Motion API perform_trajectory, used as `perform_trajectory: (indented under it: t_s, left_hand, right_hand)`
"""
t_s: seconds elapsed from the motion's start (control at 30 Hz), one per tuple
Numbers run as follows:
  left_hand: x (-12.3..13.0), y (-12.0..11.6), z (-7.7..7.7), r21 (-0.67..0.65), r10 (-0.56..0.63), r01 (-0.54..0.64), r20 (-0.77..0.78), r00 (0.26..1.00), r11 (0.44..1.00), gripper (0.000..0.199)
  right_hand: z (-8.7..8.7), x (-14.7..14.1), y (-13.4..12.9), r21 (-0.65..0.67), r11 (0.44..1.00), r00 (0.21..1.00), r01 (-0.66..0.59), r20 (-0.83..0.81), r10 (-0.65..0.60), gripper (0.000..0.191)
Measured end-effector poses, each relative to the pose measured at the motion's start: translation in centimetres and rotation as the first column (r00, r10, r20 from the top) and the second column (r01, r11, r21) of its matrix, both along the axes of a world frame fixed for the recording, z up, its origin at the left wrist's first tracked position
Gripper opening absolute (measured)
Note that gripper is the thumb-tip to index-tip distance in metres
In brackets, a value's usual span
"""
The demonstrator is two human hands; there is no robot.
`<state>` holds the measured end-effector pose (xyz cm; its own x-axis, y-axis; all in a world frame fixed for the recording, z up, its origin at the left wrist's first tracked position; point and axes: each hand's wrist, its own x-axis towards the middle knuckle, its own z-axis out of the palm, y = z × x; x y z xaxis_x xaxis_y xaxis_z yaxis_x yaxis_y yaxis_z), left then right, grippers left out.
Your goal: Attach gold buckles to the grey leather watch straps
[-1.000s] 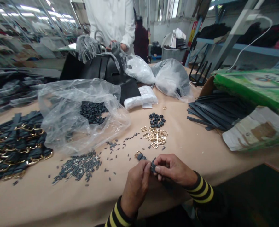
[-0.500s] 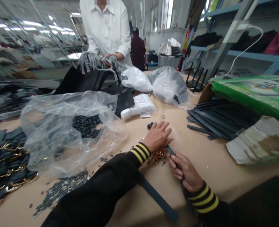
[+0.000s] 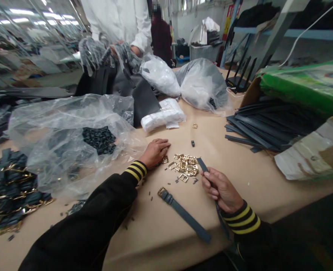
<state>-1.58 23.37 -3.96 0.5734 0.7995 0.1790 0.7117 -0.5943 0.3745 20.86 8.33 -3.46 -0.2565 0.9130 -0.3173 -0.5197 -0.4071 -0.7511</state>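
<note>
My right hand (image 3: 221, 188) is closed around a dark blue strap (image 3: 202, 164), whose flat end sticks out above the fingers while the rest hangs below. My left hand (image 3: 155, 151) lies low over the table, fingers stretched to the right, close to a single gold buckle (image 3: 165, 159); the undersides of its fingers are hidden. Between the hands is a pile of gold buckles (image 3: 186, 164). In front of it lies a finished strap (image 3: 187, 216) with a buckle at its upper end. A small dark loop (image 3: 192, 143) and another lone buckle (image 3: 195, 126) sit farther back.
A clear plastic bag (image 3: 53, 131) holding dark loops (image 3: 98, 140) spreads to the left, near buckled straps (image 3: 8, 188). On the right, a green box (image 3: 304, 88) holds dark strips (image 3: 270, 122). Across the table (image 3: 248, 203), a person in white (image 3: 118, 22) handles plastic-wrapped strips.
My left hand has moved left, away from the strap end and off the buckle pile, uncovering the small loop. The right hand keeps its strap. The view has tilted slightly downward.
</note>
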Motion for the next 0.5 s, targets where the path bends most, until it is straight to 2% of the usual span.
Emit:
perform_trajectory:
  t_s: [0.1,0.17,0.27,0.33,0.4,0.5]
  left_hand:
    - [-1.3,-2.7,0.6,-0.036,0.061,-0.058,0.079,0.995,0.998,0.036]
    - [-2.0,-4.6,1.1,-0.051,0.150,-0.143,0.177,0.973,0.988,0.040]
    - [-3.3,-7.2,1.9,-0.124,0.377,-0.357,0.371,0.849,0.926,0.036]
    - [-4.0,-8.9,2.3,-0.151,0.477,-0.458,0.411,0.777,0.876,0.028]
    - [-4.2,-10.5,2.5,-0.094,0.459,-0.456,0.337,0.822,0.885,0.021]
    - [-3.1,-12.0,2.5,0.014,0.320,-0.325,0.131,0.938,0.946,0.016]
  right_hand:
    - [0.0,-0.1,-0.1,0.017,0.999,0.999,-0.036,0.024,0.035,0.015]
    - [0.1,-0.2,-0.1,0.024,0.998,0.997,-0.055,0.047,0.053,0.015]
    - [0.3,-0.2,-0.1,0.024,0.997,0.995,-0.069,0.079,0.067,0.016]
    - [0.4,-0.2,-0.2,0.023,0.997,0.993,-0.074,0.094,0.072,0.017]
    - [0.4,-0.2,-0.2,0.020,0.997,0.991,-0.078,0.107,0.075,0.018]
    - [0.4,-0.3,-0.2,0.016,0.996,0.990,-0.083,0.119,0.080,0.020]
